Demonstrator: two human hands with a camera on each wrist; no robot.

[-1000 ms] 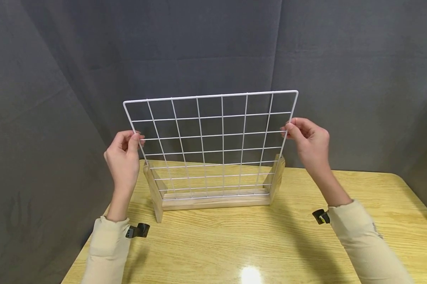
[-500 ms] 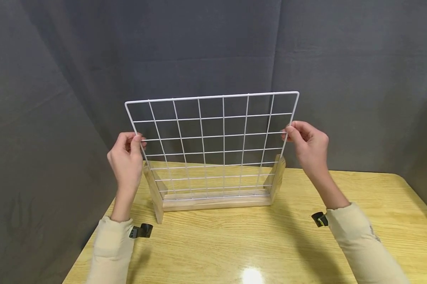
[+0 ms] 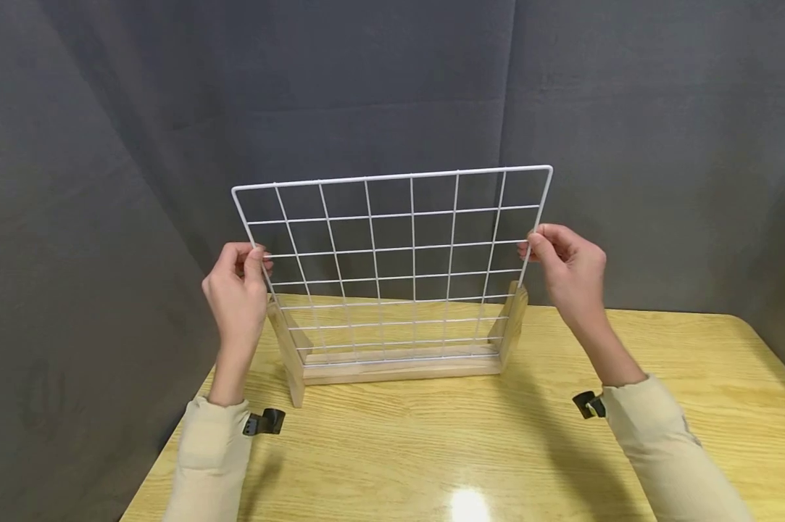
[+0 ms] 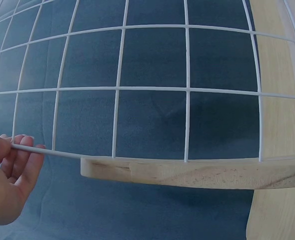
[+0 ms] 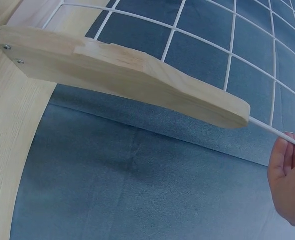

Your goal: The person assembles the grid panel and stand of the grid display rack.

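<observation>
While the white wire grid (image 3: 392, 264) stands upright in the wooden stand (image 3: 399, 366), I hold it by both side edges. My left hand (image 3: 238, 293) pinches the left edge wire between thumb and curled fingers (image 4: 22, 160), roughly halfway up the panel. My right hand (image 3: 568, 264) pinches the right edge wire in the same way, at about the same height, its fingertips (image 5: 287, 152) closed on the wire just past the tip of the stand's upright. So the grid lies between my two hands, spanning the whole gap from one to the other. Its top edge rises above both hands, and its bottom edge sits in the base rail of the stand, below them. The stand's two wooden side posts flank the lower part of the grid, just under my hands. The stand rests on the yellow wood-grain tabletop (image 3: 496, 449), toward its far edge, with dark grey cloth (image 3: 392, 87) hanging behind it. My sleeves are cream-coloured.
</observation>
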